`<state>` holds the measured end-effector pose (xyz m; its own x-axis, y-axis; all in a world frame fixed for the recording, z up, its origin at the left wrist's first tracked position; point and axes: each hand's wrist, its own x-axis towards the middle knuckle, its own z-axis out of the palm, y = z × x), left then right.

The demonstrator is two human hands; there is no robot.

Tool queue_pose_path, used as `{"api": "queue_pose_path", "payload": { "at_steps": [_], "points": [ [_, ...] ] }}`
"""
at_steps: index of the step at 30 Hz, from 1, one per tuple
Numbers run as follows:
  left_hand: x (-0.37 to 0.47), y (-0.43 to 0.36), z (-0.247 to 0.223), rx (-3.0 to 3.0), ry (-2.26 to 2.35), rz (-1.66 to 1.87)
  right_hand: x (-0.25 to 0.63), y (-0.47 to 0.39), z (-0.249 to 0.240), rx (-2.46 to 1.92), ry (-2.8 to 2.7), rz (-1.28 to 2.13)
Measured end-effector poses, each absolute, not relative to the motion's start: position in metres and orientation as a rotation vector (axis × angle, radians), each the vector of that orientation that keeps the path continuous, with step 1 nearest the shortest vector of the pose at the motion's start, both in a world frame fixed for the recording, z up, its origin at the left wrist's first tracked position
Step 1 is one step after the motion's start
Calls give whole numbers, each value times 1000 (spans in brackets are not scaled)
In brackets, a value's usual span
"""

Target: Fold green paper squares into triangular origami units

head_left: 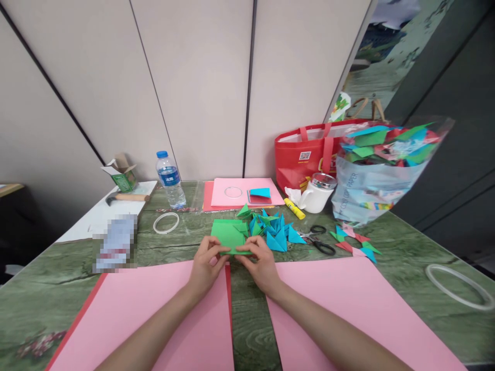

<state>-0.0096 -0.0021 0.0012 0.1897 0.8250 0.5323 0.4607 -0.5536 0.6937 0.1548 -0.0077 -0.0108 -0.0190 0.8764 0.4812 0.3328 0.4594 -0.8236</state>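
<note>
A green paper piece (229, 234) lies at the middle of the table. My left hand (209, 260) pinches its near edge on the left. On the right, my right hand (260, 262) pinches the same near edge, its thumb underneath and fingers on top. The two hands are a short gap apart. Just beyond and to the right is a pile of folded blue pieces (277, 238) with some green ones among them.
Pink sheets (162, 309) lie left, more pink paper (348, 304) right. Scissors (323, 242), a glue stick (294, 208), a white mug (317, 196) and a filled plastic bag (367, 190) stand or lie at right. A bottle (170, 183) and hammer (127, 197) are at left.
</note>
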Motion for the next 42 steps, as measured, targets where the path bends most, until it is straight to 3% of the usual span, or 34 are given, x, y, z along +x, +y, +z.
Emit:
{"api": "queue_pose_path", "payload": {
  "at_steps": [3, 7, 11, 33, 42],
  "points": [
    [-8, -1, 3, 1957, 1213, 1231, 155, -6, -11, -1066, -1571, 668],
    [-6, 0, 4, 1432, 1241, 972, 154, -1, -15, -1120, -1331, 1174],
    [-5, -1, 7, 1191, 1157, 881, 155, 4, -18, -1117, -1164, 1408],
    [-7, 1, 3, 1187, 1031, 796, 163, 11, -20, -1048, -1210, 1533],
    [2, -5, 8, 1267, 1073, 1014, 162, 7, -15, -1033, -1286, 1542]
  ]
}}
